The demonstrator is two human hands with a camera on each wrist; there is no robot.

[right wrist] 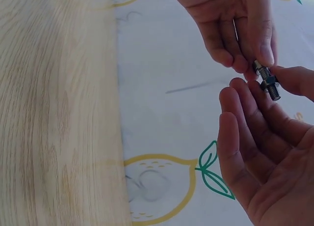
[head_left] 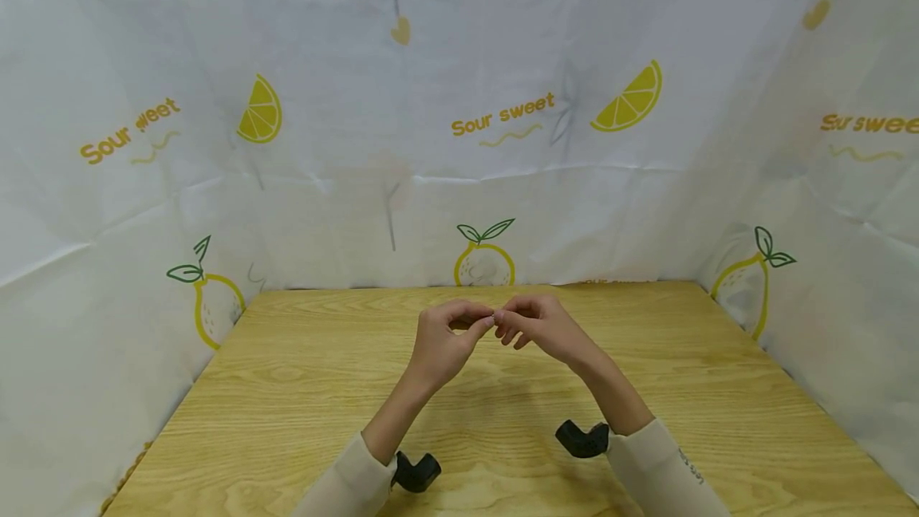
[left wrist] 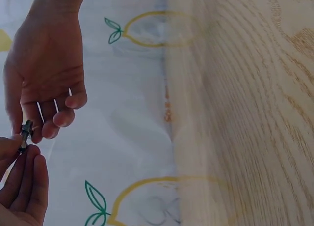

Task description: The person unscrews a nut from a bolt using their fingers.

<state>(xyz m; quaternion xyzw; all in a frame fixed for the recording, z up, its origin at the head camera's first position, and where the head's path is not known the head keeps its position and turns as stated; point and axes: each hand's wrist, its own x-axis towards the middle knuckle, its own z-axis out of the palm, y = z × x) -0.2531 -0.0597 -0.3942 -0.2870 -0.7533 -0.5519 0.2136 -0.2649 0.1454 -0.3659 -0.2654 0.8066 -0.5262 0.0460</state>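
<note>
A small metal bolt [right wrist: 275, 95] with a hex nut [right wrist: 269, 82] threaded partway along it is between the two hands. My left hand [head_left: 445, 345] pinches one end of the bolt between thumb and fingers. At the nut, my right hand [head_left: 542, 329] has its thumb on one side and its index finger on the other, pinching it. The other fingers of the right hand [right wrist: 274, 157] are spread and loosely bent. In the head view the fingertips hide most of the bolt. Both hands are raised above the table.
A wood-grain table [head_left: 301, 389] lies below the hands. White cloth [head_left: 345, 142] printed with lemons walls it at the back and both sides. Black camera mounts stick out at the left cuff [head_left: 418, 472] and the right cuff [head_left: 583, 439].
</note>
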